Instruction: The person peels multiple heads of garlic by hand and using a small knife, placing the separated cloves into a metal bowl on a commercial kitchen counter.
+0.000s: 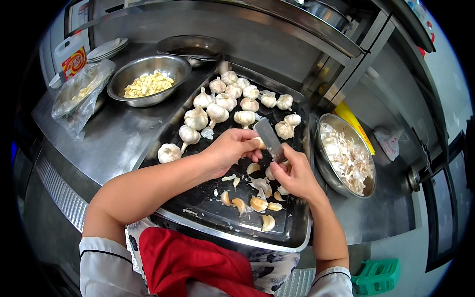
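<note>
Between the fingertips of my left hand [232,150] is a garlic clove [261,143]. My right hand [297,172] grips a knife with a broad metal blade [268,138], its blade against or right beside the clove. Both hands are over a dark metal tray [207,226]. Whole garlic bulbs [217,113] fill the tray's far part. Loose unpeeled cloves [258,204] and bits of papery skin [261,184] lie nearer me, below the hands. The knife's handle is hidden in my right hand.
Left of the tray, a steel bowl [122,89] holds peeled cloves [148,84], beside a plastic-covered bowl [79,94]. A dark pan [193,46] and stacked plates [107,50] stand behind. At right, another steel bowl [347,191] contains garlic skins [347,157]. A metal shelf [297,28] overhangs the back.
</note>
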`<state>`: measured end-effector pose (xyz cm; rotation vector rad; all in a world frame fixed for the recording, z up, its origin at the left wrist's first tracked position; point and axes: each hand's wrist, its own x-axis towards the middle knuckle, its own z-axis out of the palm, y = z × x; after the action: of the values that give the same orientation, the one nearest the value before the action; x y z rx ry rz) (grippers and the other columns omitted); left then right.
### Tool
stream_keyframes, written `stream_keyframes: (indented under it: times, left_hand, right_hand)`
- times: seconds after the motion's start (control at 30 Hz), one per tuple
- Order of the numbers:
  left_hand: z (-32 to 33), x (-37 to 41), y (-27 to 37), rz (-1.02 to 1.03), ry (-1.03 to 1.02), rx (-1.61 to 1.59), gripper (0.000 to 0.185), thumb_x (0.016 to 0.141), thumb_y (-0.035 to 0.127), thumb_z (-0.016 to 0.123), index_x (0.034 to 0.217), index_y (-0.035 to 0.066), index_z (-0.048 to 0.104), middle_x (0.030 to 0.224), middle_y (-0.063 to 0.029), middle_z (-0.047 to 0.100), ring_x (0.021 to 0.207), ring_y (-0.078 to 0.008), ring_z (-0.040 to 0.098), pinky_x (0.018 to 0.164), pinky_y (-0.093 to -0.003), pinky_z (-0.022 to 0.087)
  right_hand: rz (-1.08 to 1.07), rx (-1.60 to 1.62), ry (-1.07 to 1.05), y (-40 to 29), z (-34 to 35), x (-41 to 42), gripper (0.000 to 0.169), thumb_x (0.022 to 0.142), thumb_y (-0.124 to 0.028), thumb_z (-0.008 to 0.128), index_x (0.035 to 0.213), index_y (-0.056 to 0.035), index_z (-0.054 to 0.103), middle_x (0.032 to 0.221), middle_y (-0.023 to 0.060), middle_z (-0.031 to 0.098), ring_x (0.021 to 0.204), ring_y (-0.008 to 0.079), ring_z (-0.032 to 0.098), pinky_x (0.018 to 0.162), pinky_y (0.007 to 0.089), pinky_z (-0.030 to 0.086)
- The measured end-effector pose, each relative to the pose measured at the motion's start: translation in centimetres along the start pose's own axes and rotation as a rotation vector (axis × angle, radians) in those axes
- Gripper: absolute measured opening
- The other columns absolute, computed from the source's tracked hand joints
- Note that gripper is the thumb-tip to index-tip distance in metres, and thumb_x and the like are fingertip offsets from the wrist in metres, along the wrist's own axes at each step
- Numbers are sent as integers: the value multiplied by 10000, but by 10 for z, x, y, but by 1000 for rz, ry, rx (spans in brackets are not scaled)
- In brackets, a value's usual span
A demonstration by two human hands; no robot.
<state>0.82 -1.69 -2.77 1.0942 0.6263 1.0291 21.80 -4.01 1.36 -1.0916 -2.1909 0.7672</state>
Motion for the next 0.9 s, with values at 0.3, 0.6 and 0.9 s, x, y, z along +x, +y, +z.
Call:
stream_keyframes:
  times: [0.3, 0.6, 0.9]
  left_hand:
    - [13, -5, -2, 14, -64, 130, 265, 970, 120, 591, 1161, -62, 617, 891, -67, 655, 783, -111, 615, 756, -260, 521]
    - [18, -9, 0, 66, -76, 168, 248, 961, 101, 571, 1098, -91, 646, 869, -80, 673, 744, -99, 622, 708, -232, 518]
    - [17, -9, 1, 50, -83, 178, 264, 964, 120, 581, 1137, -77, 619, 889, -66, 659, 766, -99, 608, 722, -240, 511]
  right_hand:
    - [-87, -81, 162, 7, 5, 4, 324, 821, -218, 753, 886, 7, 528, 651, 70, 555, 517, 126, 456, 476, 295, 367]
    - [-73, -55, 132, 16, 6, 4, 347, 849, -225, 749, 842, 7, 492, 601, 70, 511, 486, 111, 425, 450, 300, 340]
    - [-48, 11, 133, 8, 7, 4, 337, 855, -227, 745, 860, 10, 506, 613, 61, 553, 491, 101, 482, 456, 279, 372]
